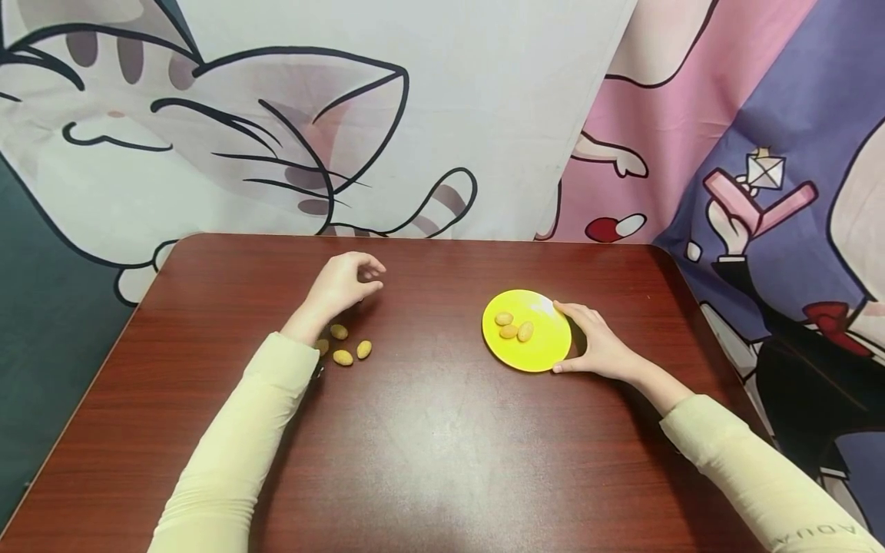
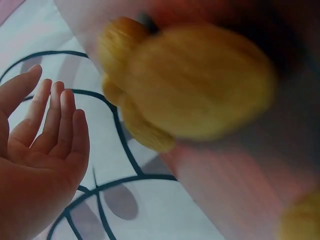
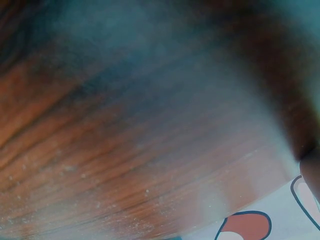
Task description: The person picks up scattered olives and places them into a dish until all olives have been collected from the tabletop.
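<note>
My left hand [image 1: 340, 283] reaches over the table's left part, thumb and fingers apart, holding nothing; in the left wrist view the same hand [image 2: 47, 145] has its fingers extended. Just below its wrist lie several small yellow-brown oval pieces [image 1: 343, 358], one partly hidden by the sleeve. Close up, one oval piece [image 2: 200, 82] looks slightly wrinkled and blurred. My right hand [image 1: 598, 342] holds the round yellow plate [image 1: 532, 359] by its right side, thumb at the near rim and fingers at the far rim. Three similar oval pieces [image 1: 508, 331] lie on that plate.
The glossy brown wooden table [image 1: 429, 461] has a rounded far edge. Behind it hangs a white cloth [image 1: 512, 115] with a cartoon cat, and pink and purple printed cloth [image 1: 698, 115] hangs at the right. In the right wrist view mostly the tabletop [image 3: 125, 175] shows, blurred.
</note>
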`<control>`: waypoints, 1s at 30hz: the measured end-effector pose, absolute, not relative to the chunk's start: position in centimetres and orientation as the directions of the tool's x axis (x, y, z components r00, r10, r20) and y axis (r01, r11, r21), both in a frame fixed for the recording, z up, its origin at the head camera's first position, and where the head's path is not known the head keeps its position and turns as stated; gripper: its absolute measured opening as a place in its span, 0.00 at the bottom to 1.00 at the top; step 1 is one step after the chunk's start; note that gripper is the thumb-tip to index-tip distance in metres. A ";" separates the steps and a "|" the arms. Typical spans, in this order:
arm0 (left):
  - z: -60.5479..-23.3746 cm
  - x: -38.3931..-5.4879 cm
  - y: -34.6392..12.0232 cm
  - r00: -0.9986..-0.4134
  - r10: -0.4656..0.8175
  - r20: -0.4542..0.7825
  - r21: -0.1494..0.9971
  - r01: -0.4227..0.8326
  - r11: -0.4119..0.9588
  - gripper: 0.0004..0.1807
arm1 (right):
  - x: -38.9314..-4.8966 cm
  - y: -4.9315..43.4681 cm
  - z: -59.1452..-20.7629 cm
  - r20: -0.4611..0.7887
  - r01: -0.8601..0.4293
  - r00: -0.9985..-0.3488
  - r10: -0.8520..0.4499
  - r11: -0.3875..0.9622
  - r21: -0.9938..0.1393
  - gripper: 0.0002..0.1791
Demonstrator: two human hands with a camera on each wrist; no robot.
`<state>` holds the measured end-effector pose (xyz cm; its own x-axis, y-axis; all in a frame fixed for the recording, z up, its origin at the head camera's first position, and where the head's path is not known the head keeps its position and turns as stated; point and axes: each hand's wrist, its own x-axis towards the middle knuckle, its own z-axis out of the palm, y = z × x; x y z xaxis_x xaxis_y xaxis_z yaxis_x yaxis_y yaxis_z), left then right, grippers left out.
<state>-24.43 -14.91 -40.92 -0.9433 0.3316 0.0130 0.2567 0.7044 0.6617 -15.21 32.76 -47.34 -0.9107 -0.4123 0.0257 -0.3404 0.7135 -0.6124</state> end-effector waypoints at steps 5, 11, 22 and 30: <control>-41.4 -24.5 -16.4 -0.955 0.295 -0.016 0.652 0.214 0.728 0.14 | -15.2 32.7 -47.3 0.025 -0.341 -0.910 -0.413 0.715 -0.610 0.65; -42.2 -24.8 -17.7 -0.962 0.267 -0.050 0.648 0.172 0.742 0.14 | -15.2 32.7 -47.3 0.028 -0.343 -0.910 -0.413 0.716 -0.609 0.65; -43.1 -24.8 -18.4 -0.965 0.257 -0.059 0.645 0.160 0.748 0.12 | -15.2 32.7 -47.3 0.030 -0.343 -0.911 -0.411 0.715 -0.609 0.65; -43.2 -24.9 -18.7 -0.955 0.273 -0.113 0.639 0.140 0.757 0.13 | -15.1 32.7 -47.3 0.019 -0.330 -0.914 -0.404 0.718 -0.613 0.65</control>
<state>-24.88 -18.69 -43.17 -0.9554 0.2728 -0.1134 0.1402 0.7565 0.6388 -15.08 32.68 -47.27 -0.9144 -0.4045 0.0193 -0.3304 0.7177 -0.6130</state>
